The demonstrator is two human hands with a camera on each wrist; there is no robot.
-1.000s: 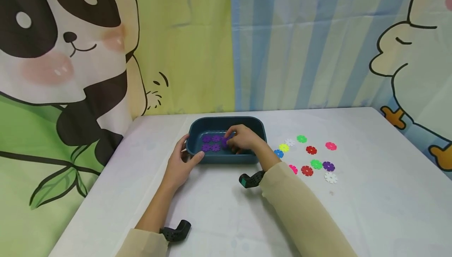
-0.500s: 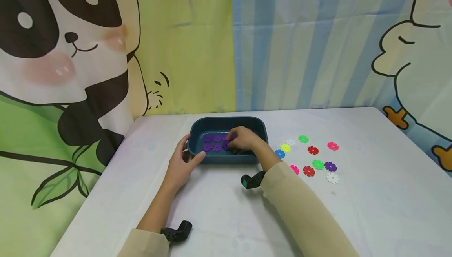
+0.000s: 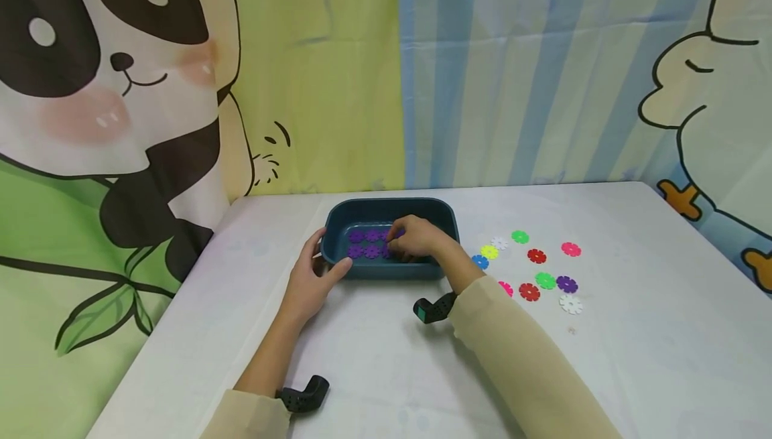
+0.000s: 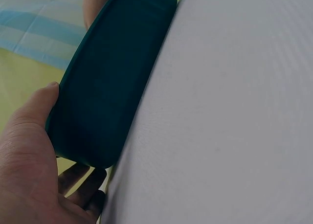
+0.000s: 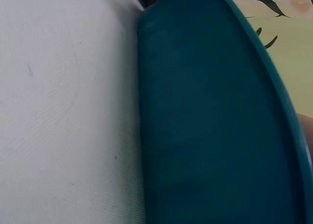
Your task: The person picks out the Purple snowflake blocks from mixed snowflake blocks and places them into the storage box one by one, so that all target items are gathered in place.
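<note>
A dark teal plastic tray [image 3: 362, 270] stands near the back of the white table. My left hand [image 3: 309, 286] grips its left end, thumb at the front rim and fingers round the side; the left wrist view shows the thumb [image 4: 43, 102] on the rim. Inside the tray, several purple plastic snowflake discs [image 3: 372, 251] lie flat in two rows. My right hand [image 3: 415, 238] reaches in over the front wall, fingers curled down at the purple disc [image 3: 387, 250] on the rows' right end. Its fingertips are partly hidden; the tray wall blocks them in the right wrist view.
Right of the tray, several loose snowflake discs lie scattered: green [image 3: 520, 237], red [image 3: 536, 256], pink [image 3: 570, 249], yellow [image 3: 489, 252], blue [image 3: 480, 262], white [image 3: 570, 304] and purple [image 3: 567, 284]. A printed curtain [image 3: 338, 90] hangs behind the table [image 3: 362, 358].
The purple disc at my right fingers has gone from slightly raised to lying level with the rows. My left hand keeps its grip on the tray.
</note>
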